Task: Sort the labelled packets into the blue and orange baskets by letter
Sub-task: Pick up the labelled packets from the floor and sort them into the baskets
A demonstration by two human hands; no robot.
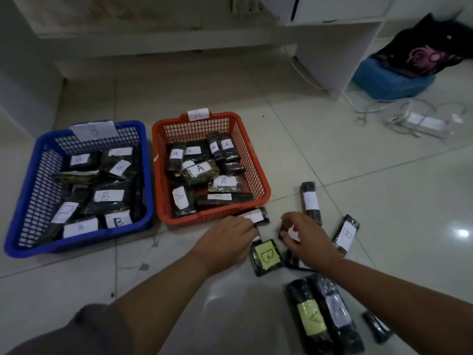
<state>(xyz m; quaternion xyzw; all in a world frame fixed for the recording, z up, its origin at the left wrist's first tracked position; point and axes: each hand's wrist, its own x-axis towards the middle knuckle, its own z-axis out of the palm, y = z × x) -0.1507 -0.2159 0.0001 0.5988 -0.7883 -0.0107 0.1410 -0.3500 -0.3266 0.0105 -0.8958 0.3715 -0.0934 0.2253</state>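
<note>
Both hands are down on the tiled floor right in front of the orange basket. The left hand pinches a dark packet whose long axis runs roughly left-right along the basket's front wall. The right hand curls around a small dark packet, too hidden to tell which way it points. Between them lies a yellow-labelled B packet, long axis pointing away from the person. The blue basket sits left, full of B packets.
</note>
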